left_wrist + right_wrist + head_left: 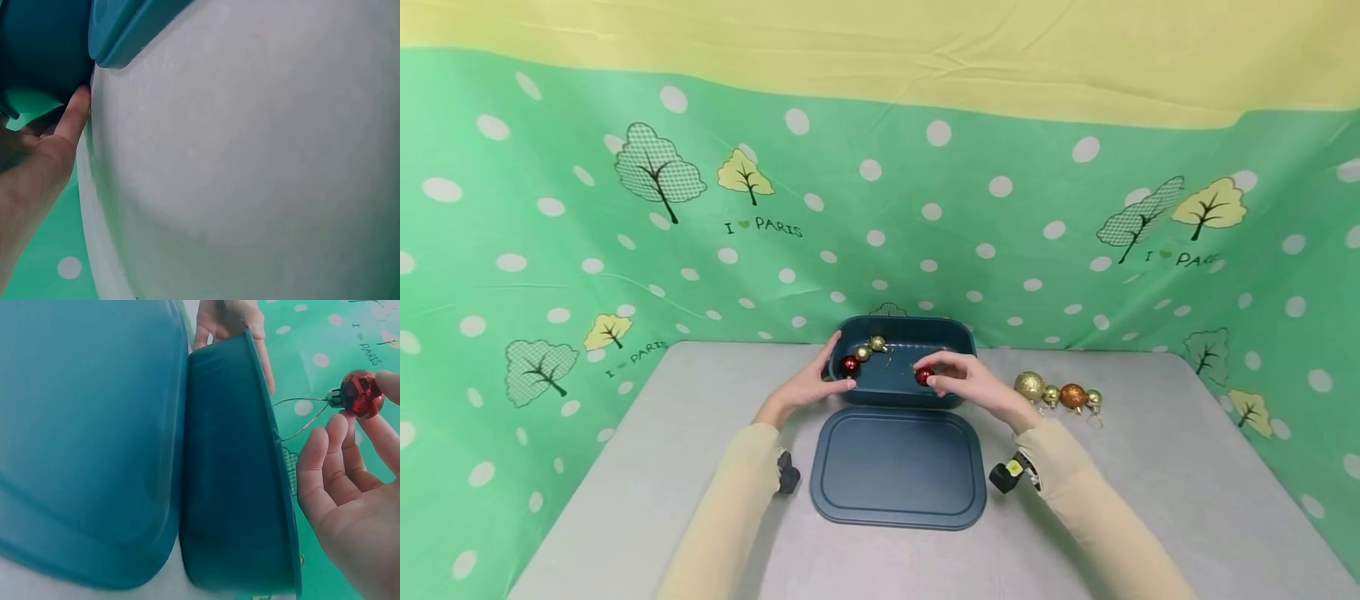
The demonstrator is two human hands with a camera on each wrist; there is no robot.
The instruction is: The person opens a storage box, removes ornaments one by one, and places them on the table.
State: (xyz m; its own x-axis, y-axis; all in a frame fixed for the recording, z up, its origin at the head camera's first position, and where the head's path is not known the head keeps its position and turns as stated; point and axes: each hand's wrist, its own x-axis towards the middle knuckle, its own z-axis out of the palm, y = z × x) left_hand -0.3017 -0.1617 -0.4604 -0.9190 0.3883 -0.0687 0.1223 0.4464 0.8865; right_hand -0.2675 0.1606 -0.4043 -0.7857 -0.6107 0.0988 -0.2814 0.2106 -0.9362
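Observation:
A dark blue rectangular box (895, 398) stands at the back of the table. My left hand (808, 383) rests against its left end, fingers extended along the side and thumb across the front corner. Over the box's right half, my right hand (958, 375) pinches a shiny red Christmas bauble (362, 394) between thumb and fingers. Its silver cap and thin string loop point toward the box rim in the right wrist view. Inside the box, at the left, lie another red bauble (850, 364) and two small gold baubles (862, 353).
The blue lid (898, 467) lies flat right in front of the box. Right of the box several baubles sit in a row, among them a large glittery gold bauble (1029, 385) and an orange bauble (1073, 396). A green dotted curtain (880, 242) hangs behind the table.

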